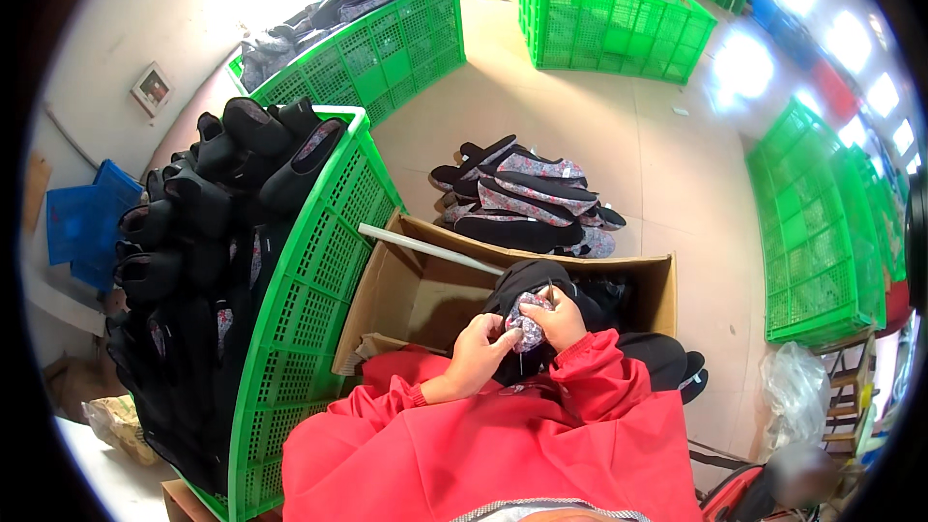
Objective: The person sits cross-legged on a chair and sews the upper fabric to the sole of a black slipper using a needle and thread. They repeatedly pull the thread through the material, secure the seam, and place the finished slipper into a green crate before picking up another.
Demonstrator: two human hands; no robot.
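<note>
1. The green crate [319, 261] at the person's left is heaped with dark shoes [193, 222]; a nudge could spill them.
2. The open cardboard box [425, 290] sits under the work, ready to swallow a dropped piece.
3. Both hands, left hand [480, 340] and right hand [559, 319], pinch a black shoe [527, 295] with floral lining above the lap; a thin tool in the right could prick fingers.

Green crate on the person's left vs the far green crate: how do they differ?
The near crate is packed with dark shoes piled above its rim; the far crate shows nothing inside. The near crate leans against the cardboard box; the far crate stands alone on the floor. Both are green plastic lattice.
</note>
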